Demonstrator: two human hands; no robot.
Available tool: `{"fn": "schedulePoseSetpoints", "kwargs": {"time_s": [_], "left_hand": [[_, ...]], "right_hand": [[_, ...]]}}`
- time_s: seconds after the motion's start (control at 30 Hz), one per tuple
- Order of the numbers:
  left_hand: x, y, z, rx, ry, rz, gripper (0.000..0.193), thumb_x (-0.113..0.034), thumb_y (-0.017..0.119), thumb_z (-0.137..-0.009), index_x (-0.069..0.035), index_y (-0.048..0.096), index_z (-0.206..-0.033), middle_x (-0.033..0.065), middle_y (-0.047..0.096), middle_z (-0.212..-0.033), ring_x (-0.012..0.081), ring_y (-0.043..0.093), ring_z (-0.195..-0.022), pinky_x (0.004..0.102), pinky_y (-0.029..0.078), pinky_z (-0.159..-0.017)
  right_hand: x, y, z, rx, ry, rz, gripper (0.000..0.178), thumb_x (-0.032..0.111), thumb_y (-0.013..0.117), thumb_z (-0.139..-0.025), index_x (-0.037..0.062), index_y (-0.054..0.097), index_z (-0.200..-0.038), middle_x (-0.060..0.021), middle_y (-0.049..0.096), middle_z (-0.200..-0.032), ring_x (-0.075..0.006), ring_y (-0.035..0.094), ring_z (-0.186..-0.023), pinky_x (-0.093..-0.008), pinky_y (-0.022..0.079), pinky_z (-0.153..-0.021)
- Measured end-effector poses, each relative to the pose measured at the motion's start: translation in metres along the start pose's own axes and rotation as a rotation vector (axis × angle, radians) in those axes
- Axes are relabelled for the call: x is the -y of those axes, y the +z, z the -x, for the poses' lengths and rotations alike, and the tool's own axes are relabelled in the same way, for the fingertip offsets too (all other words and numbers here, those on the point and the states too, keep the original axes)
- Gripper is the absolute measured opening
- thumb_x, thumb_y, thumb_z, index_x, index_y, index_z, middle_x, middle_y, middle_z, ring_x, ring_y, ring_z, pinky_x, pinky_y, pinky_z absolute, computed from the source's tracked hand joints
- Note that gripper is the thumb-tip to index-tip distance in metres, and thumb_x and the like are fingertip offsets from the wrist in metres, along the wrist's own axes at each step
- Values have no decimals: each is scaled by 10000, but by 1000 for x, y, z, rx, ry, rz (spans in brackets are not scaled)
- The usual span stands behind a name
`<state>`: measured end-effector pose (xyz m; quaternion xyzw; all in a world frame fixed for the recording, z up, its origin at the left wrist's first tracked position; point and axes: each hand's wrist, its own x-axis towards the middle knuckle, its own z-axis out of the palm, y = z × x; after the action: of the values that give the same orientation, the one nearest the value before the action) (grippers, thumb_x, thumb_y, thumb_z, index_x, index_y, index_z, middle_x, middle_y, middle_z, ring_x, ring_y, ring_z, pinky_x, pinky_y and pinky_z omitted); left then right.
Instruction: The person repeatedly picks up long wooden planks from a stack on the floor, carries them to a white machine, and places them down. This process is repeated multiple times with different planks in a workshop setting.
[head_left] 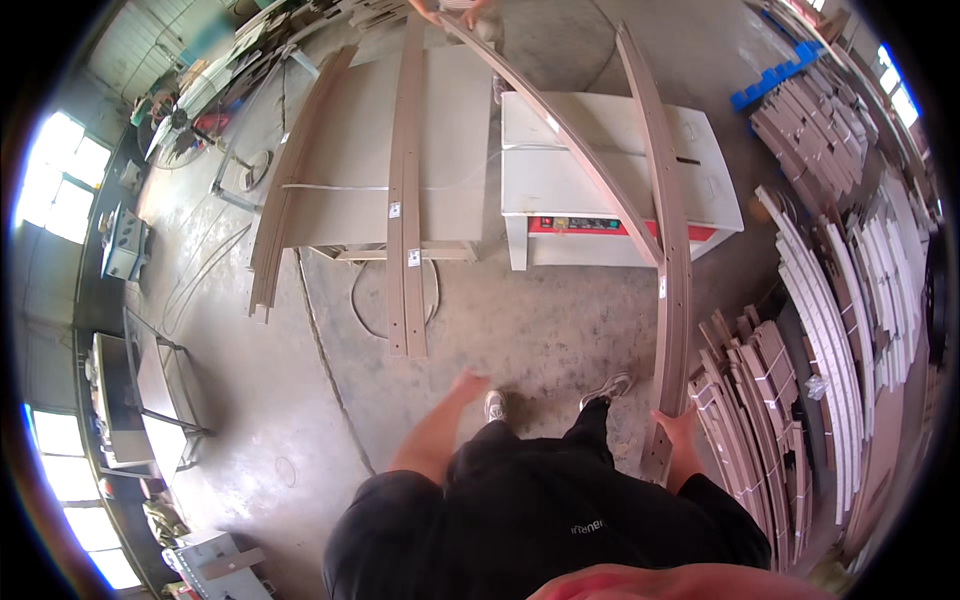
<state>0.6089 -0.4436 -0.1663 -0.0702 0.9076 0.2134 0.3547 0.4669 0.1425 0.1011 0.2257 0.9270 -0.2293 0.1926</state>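
Observation:
My right hand (680,428) grips the near part of a long brown plank (672,330) with small holes along it. The plank runs away from me over the right side of a white machine table (590,180). A second long brown strip (570,135) slants across the same table, its near end touching or overlapping the plank. At the far end, another person's hands (455,15) hold that slanting strip. My left hand (470,385) is in the air over the floor, nearest to the ends of two brown planks (405,300); motion blur smears its fingers.
A pale board table (340,150) bears the paired planks and another brown bundle (290,190) at its left. Strapped stacks of brown strips (765,400) and white strips (820,330) stand close on my right. A loop of cable (355,300) lies on the floor.

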Motion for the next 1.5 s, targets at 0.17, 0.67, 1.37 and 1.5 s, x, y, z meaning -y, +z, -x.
{"fn": "schedulePoseSetpoints", "kwargs": {"time_s": [0.17, 0.67, 1.37, 1.5], "left_hand": [[180, -57, 31, -302, -291, -43, 657, -475, 659, -922, -81, 536, -1434, 198, 664, -1322, 384, 655, -1188, 479, 522, -1018], [193, -156, 20, -627, -816, 642, 1054, -680, 788, -754, 26, 395, -1431, 224, 582, -1399, 396, 615, -1242, 495, 507, -1035], [63, -150, 46, -802, -248, 931, 756, -537, 769, -869, 81, 556, -1251, 284, 669, -1201, 413, 652, -1127, 467, 508, -940], [-3, -165, 120, -750, -261, 1017, 694, -546, 629, -982, 105, 575, -1218, 312, 658, -1205, 416, 649, -1136, 460, 503, -947]], "right_hand": [[20, 25, 17, -250, -59, 303, 1065, 408, 886, -706, -25, 353, -1520, -236, 485, -1506, -387, 473, -1401, -489, 431, -1113], [80, 103, 195, 229, -680, 192, 471, 267, 815, -782, 97, 649, -1189, -71, 734, -1093, -254, 717, -985, -396, 556, -877], [188, 110, 238, 488, -697, -148, 469, 310, 764, -886, 95, 631, -1281, -78, 738, -1181, -207, 737, -965, -365, 575, -846], [234, 106, 245, 477, -735, -194, 502, 390, 747, -903, 95, 619, -1288, -79, 727, -1205, -219, 724, -1009, -384, 565, -872]]}}
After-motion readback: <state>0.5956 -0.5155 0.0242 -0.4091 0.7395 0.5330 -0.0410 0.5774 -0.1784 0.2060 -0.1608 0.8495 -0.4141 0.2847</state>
